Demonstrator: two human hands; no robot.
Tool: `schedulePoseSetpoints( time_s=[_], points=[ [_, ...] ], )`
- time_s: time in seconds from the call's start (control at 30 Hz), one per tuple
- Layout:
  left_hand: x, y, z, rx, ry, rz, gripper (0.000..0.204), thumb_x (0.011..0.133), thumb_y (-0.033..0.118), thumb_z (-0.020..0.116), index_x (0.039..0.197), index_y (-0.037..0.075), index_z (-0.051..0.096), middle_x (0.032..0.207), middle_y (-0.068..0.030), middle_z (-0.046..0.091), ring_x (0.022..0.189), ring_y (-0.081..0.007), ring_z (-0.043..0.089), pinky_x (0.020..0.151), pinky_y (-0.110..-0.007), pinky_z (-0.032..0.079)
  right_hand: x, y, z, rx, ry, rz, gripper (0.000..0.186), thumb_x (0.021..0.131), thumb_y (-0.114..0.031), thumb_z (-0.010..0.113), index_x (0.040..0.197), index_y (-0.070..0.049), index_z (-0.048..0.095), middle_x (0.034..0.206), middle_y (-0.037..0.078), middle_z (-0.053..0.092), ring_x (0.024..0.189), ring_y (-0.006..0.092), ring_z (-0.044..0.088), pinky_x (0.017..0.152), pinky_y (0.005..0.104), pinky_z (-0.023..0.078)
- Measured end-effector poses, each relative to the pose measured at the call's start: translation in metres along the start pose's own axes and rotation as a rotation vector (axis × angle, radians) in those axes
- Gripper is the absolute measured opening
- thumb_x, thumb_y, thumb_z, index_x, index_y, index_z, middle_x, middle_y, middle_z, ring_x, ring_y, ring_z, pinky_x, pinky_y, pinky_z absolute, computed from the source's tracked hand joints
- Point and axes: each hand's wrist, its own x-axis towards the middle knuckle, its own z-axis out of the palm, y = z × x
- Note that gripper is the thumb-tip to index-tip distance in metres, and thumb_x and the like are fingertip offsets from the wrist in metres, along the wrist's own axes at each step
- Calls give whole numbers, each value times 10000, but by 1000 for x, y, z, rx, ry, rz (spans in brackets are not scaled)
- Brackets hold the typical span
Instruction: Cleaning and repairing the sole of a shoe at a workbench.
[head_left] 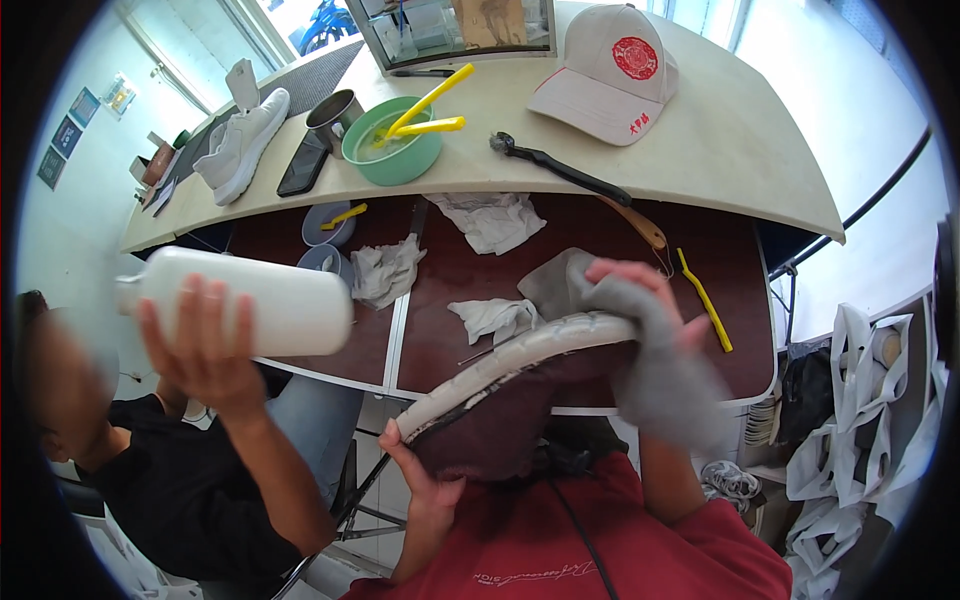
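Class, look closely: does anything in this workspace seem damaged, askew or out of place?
The pale sole of the shoe in the left hand has ragged black-and-white patches along its edge, seemingly worn. Crumpled white cloths lie scattered on the dark tabletop.

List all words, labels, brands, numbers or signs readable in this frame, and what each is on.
Wording is located here, not copied out:
Pale cap: red round emblem on the front, small red characters on the brim.
Red shirt: white lettering on the chest, upside down in this view.
Wall cards: any print is too small to read.
White bottle: blurred; no lettering discernible.
Shoe and grey cloth: no lettering discernible.
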Motion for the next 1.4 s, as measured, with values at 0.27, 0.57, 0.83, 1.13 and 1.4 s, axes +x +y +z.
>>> schedulePoseSetpoints(
  time_s=[0.27, 0.57, 0.83, 1.13, 1.4],
  points=[
    [3, 4, 1, 80, -95, 35, 914, 883, 814, 474, 1402, 63, 533, 1414, -133, 567, 1274, -325, 556, 1084, -502, 458, -1, -4, -12, -889, 175, -1, 388, 980, -348, 674, 918, 34, 707, 736, 17, 652, 660, 102, 582, 630, 276, 458],
    [3, 10, 5, -101, -216, 91, 1007, 844, 854, 459, 1426, 33, 498, 1437, -184, 534, 1269, -350, 553, 1080, -497, 459, -18, 8, -94, 691, 256, 194, 668, 1013, -562, 491, 1504, -113, 435, 1548, 100, 452, 1396, 294, 449, 1189, 467, 337],
    [-4, 37, 35, 321, -513, 875, 1175, 576, 807, 812, 1363, 25, 425, 1241, -241, 625, 991, -288, 634, 866, -388, 531, -41, -23, 4, 27, 100, 251, 740, 869, -626, 625, 1179, 46, 594, 1273, 222, 594, 1132, 240, 588, 1014, 371, 447],
    [-24, 87, 61, 1032, -1012, 1551, 471, 891, 400, 754, 1295, 240, 571, 1054, -11, 775, 879, -195, 640, 584, -281, 396, -19, -34, -17, -568, 230, 149, 458, 960, -447, 642, 1015, 7, 620, 897, 80, 635, 840, 144, 616, 776, 278, 479],
    [-30, 94, 83, 1228, -1199, 1757, 308, 972, 343, 664, 1272, 337, 596, 1127, 145, 753, 1018, -86, 615, 599, -274, 315, -24, -27, -25, 70, 657, 123, 470, 1000, -467, 513, 1109, -20, 610, 994, 142, 673, 908, 244, 641, 876, 389, 502]
  ],
)
